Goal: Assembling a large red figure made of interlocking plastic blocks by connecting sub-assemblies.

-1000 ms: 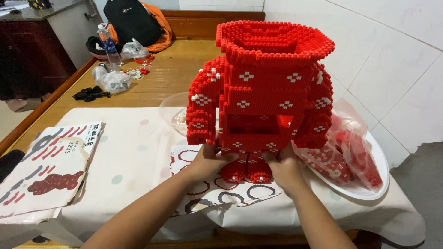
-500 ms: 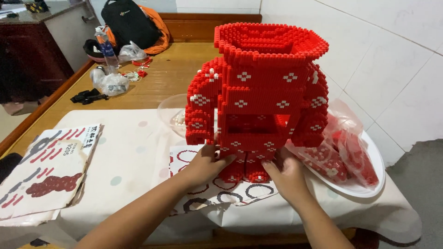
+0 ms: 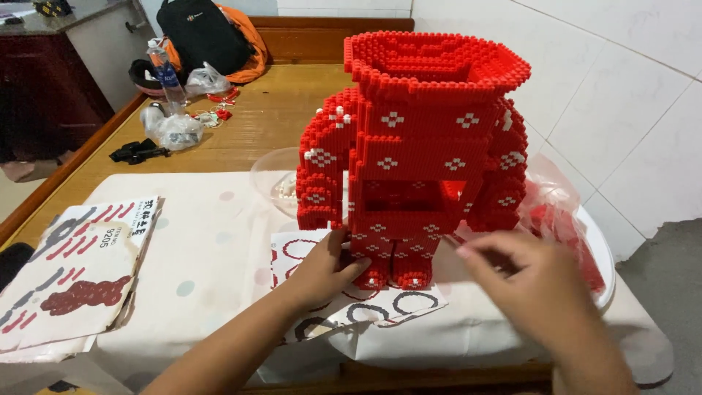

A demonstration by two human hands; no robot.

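Observation:
A tall red figure built of small bricks point(image 3: 420, 146), dotted with white flower marks, stands upright on a printed paper sheet point(image 3: 329, 292) on the white cloth. My left hand point(image 3: 325, 263) rests against the figure's lower left side near its feet, fingers curled on the bricks. My right hand point(image 3: 537, 289) is blurred, lifted off the figure to its lower right, fingers loosely apart with nothing visible in them.
A white plate point(image 3: 603, 256) holding a bag of red bricks point(image 3: 563, 219) sits right of the figure. A clear bowl point(image 3: 274, 175) stands behind it. A flat printed box point(image 3: 69, 271) lies at left. Bottle point(image 3: 167, 73), bags and backpack point(image 3: 201, 33) lie on the wooden bench beyond.
My right hand has let go of the figure's base and drawn back toward me and to the right. The left hand stays at the base.

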